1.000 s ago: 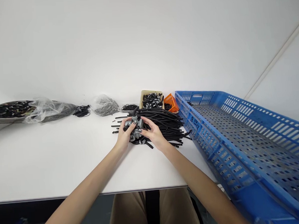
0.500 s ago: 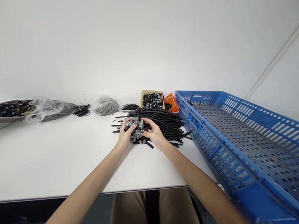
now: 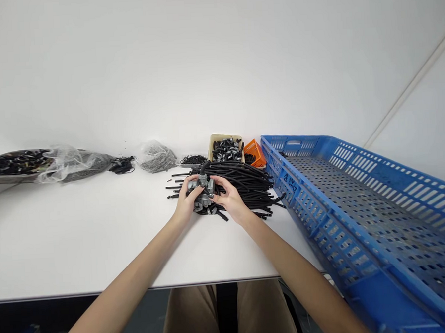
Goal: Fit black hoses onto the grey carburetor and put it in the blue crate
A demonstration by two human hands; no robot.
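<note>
- Here, left hand [image 3: 186, 200] and right hand [image 3: 229, 200] both clasp a small grey metal part [image 3: 202, 192]
- Just behind it lies a heap of black rubber hoses [image 3: 246, 185]
- Right of the grip, a blue perforated plastic crate [image 3: 362, 204]

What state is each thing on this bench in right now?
Grey metal part: held in both hands.
Left hand: gripping the part.
Right hand: gripping the part.
Black hoses: piled loose.
Blue crate: looks empty.
Beige box: full of clips.
Orange basket: tilted.
Plastic bag: crumpled, filled.
</note>
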